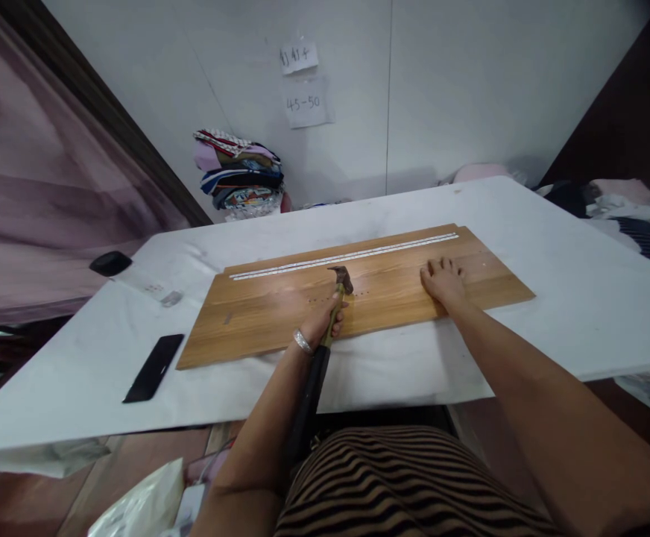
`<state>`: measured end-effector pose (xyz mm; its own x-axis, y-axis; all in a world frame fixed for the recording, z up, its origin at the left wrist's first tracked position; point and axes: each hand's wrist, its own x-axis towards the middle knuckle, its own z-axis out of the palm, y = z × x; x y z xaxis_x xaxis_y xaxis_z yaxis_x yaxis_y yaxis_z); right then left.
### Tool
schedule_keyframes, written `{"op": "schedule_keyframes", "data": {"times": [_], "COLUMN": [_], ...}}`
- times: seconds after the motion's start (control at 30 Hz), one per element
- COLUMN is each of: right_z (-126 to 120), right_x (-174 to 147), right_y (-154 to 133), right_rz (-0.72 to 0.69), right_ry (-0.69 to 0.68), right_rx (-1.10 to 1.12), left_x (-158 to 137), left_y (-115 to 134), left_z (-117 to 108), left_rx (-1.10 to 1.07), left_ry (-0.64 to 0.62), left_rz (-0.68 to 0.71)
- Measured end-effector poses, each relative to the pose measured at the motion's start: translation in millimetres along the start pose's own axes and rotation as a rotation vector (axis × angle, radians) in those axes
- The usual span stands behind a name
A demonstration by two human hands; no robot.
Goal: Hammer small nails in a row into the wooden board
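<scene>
My left hand, with a silver bracelet at the wrist, is wrapped round the claw hammer. The hammer's dark metal head lies over the middle of the wooden board, and its black grip points back toward my body. A row of small dark dots, perhaps nails or holes, runs across the board beside the hammer head. My right hand rests on the right part of the board with its fingers spread, holding nothing. Two white strips lie along the board's far side.
A white-covered table bears the board. At the left are a black phone-like slab and a dark rounded object. Folded clothes are stacked by the wall, under two paper notes. More cloth lies at right.
</scene>
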<state>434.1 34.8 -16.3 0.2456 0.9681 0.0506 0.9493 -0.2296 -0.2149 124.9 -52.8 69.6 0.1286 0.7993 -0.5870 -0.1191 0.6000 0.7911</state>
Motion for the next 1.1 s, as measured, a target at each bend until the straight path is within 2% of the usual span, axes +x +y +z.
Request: {"op": "schedule_keyframes", "data": {"times": [1.1], "right_z": [-1.2], "right_x": [0.3], "right_y": [-2.5], "right_rz": [0.006], "right_ry": [-0.01], "right_rx": [0.008], "left_x": [0.7], "left_y": [-2.2], "left_z": [3.9], "left_rx": [0.054], "left_ry": [0.053], "left_rz": [0.005]}}
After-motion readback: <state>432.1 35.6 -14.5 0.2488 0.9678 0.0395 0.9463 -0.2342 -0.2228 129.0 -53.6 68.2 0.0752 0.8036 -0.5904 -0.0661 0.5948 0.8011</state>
